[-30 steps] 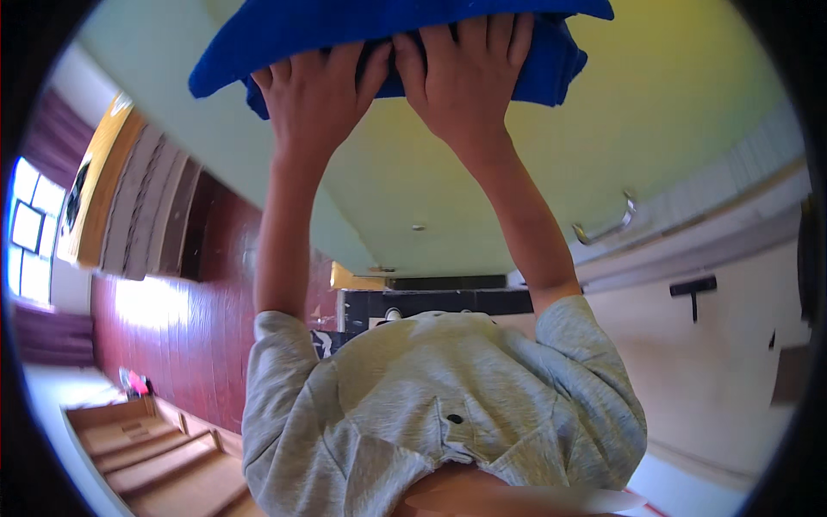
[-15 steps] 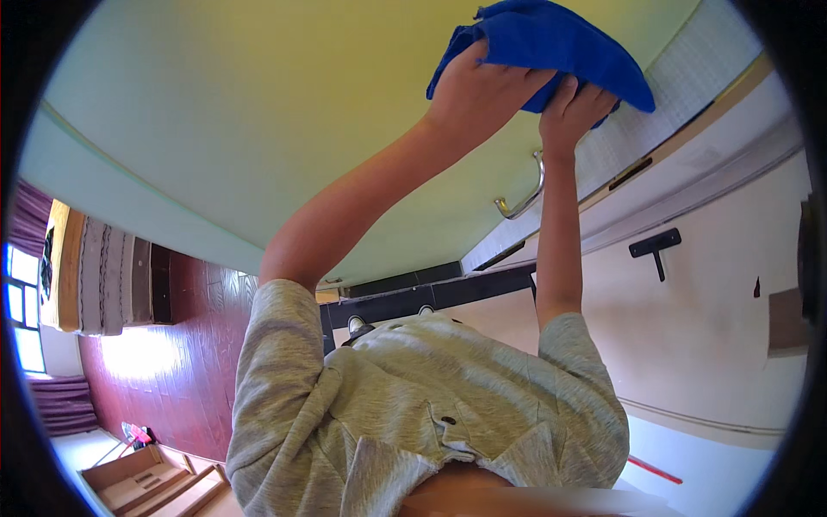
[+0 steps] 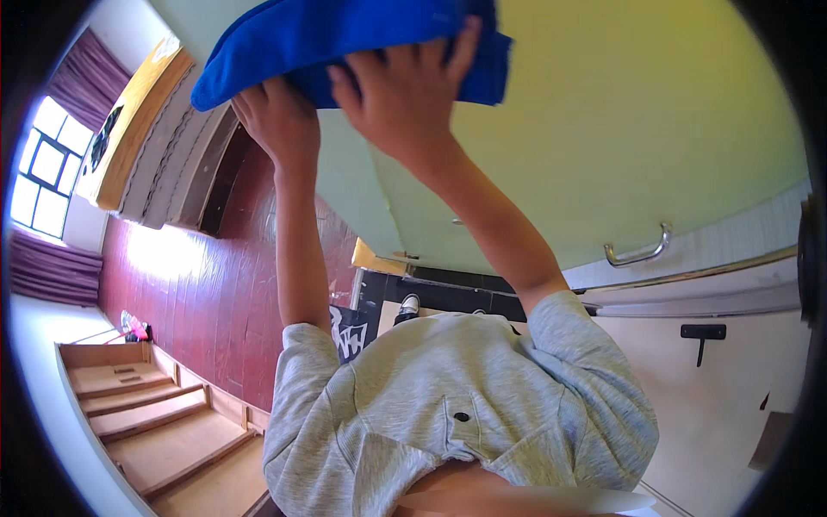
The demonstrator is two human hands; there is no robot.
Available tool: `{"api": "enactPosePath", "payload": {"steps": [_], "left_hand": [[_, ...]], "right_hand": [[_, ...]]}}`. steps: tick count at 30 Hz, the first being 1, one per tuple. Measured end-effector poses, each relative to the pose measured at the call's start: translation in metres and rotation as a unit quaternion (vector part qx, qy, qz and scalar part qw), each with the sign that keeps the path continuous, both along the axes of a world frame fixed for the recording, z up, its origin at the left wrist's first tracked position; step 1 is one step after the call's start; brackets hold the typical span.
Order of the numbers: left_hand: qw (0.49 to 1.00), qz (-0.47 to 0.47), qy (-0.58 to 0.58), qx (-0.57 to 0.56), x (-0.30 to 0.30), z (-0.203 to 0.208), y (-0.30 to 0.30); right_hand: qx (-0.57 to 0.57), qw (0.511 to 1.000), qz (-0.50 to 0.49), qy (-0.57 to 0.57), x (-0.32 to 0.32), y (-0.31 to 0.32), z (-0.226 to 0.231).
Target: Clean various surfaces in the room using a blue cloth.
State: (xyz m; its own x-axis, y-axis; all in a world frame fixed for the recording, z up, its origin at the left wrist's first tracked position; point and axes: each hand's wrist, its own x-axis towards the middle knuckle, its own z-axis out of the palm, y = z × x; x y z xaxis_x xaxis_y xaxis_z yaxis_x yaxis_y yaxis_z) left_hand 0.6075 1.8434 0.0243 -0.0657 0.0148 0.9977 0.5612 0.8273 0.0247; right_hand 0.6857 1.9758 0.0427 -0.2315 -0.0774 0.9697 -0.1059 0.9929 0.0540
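Note:
A blue cloth (image 3: 362,39) lies bunched against the left part of a pale green door-like panel (image 3: 620,112), cut off by the upper edge of the view. My left hand (image 3: 280,121) holds the cloth's lower left edge, its fingertips partly hidden under the fold. To its right, my right hand (image 3: 405,99) grips the cloth with fingers spread over it and pressing it to the panel. A curved metal handle (image 3: 639,248) sits on the panel's lower right, apart from both hands.
Beyond the panel's left edge is a reddish wooden floor (image 3: 207,302). An upended mattress-like stack (image 3: 155,146) stands near a window (image 3: 50,168) with purple curtains (image 3: 56,267). A wooden frame (image 3: 172,414) lies lower left. At right is a whitish door (image 3: 672,396) with a black handle (image 3: 703,333).
Both hands have swept the cloth from the panel's right side, above the metal handle, across to its left edge. The view has turned left, showing more of the floor and wooden frame.

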Motion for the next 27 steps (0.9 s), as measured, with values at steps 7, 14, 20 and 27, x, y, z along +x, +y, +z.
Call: {"api": "enactPosePath", "payload": {"steps": [7,14,20,27], "left_hand": [[1.0,-0.007,0.005,0.003,0.002,0.002,-0.017],[0.98,-0.169,0.074,-0.081,0.05,0.028,0.102],[0.906,-0.338,0.012,-0.256,0.14,0.019,0.249],[0.687,-0.682,-0.177,-0.177,0.213,-0.041,0.391]], "right_hand": [[-0.04,0.998,0.037,0.013,0.003,-0.007,0.016],[-0.032,0.993,-0.106,0.047,0.055,0.102,0.016],[-0.016,0.965,-0.236,0.113,0.14,0.284,-0.024],[-0.074,0.964,-0.251,0.052,0.234,0.413,-0.117]]}}
